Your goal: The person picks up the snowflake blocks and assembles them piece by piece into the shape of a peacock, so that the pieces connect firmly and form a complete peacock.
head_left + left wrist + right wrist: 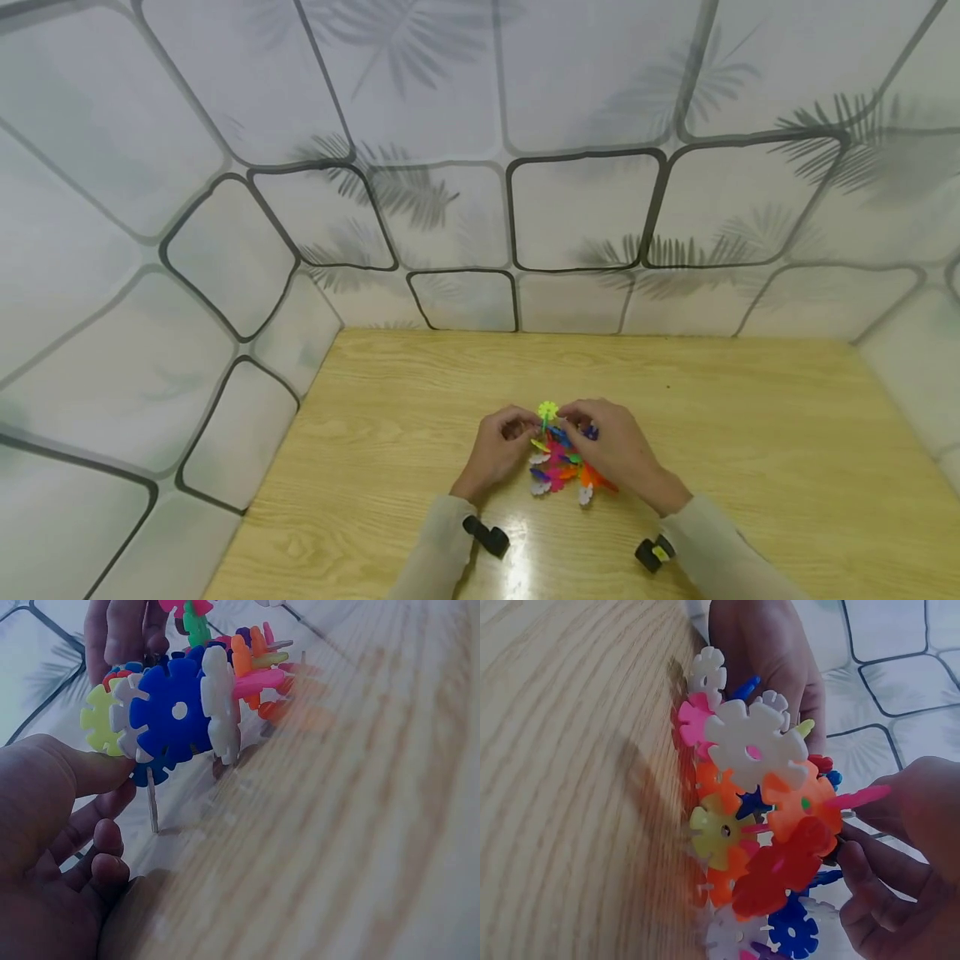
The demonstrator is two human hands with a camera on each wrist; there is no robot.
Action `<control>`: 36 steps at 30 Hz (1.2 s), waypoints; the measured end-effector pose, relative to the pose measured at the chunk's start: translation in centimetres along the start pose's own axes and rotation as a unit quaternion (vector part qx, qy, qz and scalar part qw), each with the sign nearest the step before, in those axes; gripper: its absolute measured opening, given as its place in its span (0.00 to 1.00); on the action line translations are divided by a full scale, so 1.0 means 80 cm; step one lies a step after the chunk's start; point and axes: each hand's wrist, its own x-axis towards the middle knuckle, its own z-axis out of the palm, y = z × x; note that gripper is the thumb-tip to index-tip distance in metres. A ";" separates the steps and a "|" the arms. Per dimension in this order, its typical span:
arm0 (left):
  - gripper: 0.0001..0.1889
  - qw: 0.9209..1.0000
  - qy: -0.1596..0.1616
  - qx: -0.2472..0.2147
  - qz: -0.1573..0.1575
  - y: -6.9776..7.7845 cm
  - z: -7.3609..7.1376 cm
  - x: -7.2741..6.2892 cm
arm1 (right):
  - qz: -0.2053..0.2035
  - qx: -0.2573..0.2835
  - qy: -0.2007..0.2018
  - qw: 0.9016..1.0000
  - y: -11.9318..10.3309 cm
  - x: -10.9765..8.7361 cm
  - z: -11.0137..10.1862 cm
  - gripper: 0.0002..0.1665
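Observation:
A cluster of interlocking snowflake discs (557, 477) in many colours stands on the table between both hands. My left hand (504, 442) pinches the cluster's left side; in the left wrist view its thumb and index finger meet beside a yellow disc (99, 720) and a large blue disc (169, 712). At the far right side my right hand (615, 442) pinches the same cluster. In the right wrist view its fingertips are behind an orange disc (799, 806) and a red disc (780, 870), partly hiding the grip. A yellow-green disc (547, 410) sticks up at the far end.
The light wooden table (390, 400) meets a white wall (465, 208) with a stone-and-leaf pattern at the back. A similar patterned wall (150, 350) borders the left side. Black straps with small devices (487, 535) are on both wrists.

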 end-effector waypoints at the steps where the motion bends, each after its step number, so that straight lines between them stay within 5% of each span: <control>1: 0.05 1.000 0.000 -0.001 0.002 -0.001 0.000 0.000 | -0.005 0.010 0.004 1.000 0.001 -0.002 0.000 0.08; 7: 0.05 1.000 0.001 -0.005 0.003 -0.002 0.001 0.000 | 0.003 0.039 0.021 0.999 0.001 -0.016 -0.009 0.07; 15: 0.05 1.000 -0.002 -0.006 -0.014 0.000 0.002 0.001 | 0.095 -0.018 -0.075 0.993 -0.013 -0.021 -0.022 0.03; 23: 0.05 1.000 0.001 -0.001 -0.001 -0.002 0.002 0.000 | 0.150 -0.041 -0.110 0.982 -0.030 -0.006 -0.018 0.07; 36: 0.05 1.000 0.001 0.000 0.004 -0.005 0.001 0.001 | 0.164 -0.064 -0.101 0.979 -0.034 0.003 -0.011 0.17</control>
